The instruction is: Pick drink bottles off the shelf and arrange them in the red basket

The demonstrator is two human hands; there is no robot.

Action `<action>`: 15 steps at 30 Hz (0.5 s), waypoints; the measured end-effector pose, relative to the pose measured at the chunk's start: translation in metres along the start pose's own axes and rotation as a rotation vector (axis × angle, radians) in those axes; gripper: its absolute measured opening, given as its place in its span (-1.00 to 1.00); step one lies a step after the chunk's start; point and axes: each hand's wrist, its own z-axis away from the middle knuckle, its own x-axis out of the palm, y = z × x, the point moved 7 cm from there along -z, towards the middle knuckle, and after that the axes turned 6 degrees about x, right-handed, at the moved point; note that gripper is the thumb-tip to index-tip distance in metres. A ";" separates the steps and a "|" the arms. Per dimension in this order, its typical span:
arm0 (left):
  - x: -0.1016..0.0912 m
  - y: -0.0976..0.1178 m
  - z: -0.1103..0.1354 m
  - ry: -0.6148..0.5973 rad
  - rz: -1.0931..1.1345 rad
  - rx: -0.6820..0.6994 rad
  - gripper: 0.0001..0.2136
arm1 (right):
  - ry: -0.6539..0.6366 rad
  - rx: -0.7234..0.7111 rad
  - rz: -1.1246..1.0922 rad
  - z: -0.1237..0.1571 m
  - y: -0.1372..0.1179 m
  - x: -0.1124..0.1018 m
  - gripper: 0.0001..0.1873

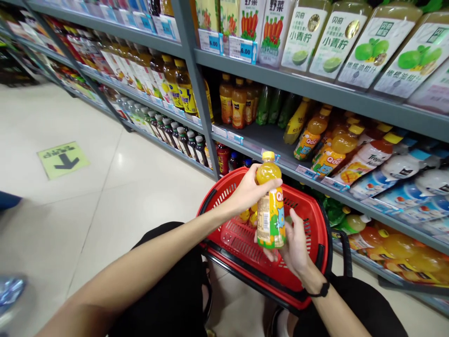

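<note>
An orange juice bottle (271, 215) with a yellow cap and a Qoo cartoon label is upright above the red shopping basket (238, 241). My left hand (254, 187) is closed round its upper part, thumb across the front. Close by the bottle's lower end is my right hand (296, 243), a black band on its wrist. Its thumb stands apart from the bottle and its fingers reach behind and below the base, partly hidden; whether they touch it I cannot tell. Yellow-topped items (248, 216) lie in the basket behind the bottle.
Grey shelving (298, 75) full of drinks runs along the front and right. Matching Qoo bottles (335, 152) lie tilted on the middle shelf. The basket's black handle (346, 255) is at its right side. A green arrow sign (63, 160) is on the floor at left.
</note>
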 end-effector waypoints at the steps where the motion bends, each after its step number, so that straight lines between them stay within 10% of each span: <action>1: -0.004 -0.002 -0.004 0.012 0.063 -0.045 -0.49 | -0.029 -0.021 -0.003 0.002 -0.004 0.002 -0.26; 8: -0.021 -0.003 -0.026 -0.054 0.406 -0.173 -0.54 | 0.058 -0.251 0.192 0.005 -0.019 0.002 -0.53; 15: -0.032 -0.006 -0.029 0.026 0.528 -0.160 -0.60 | 0.510 -0.685 0.774 0.029 -0.038 -0.013 -0.20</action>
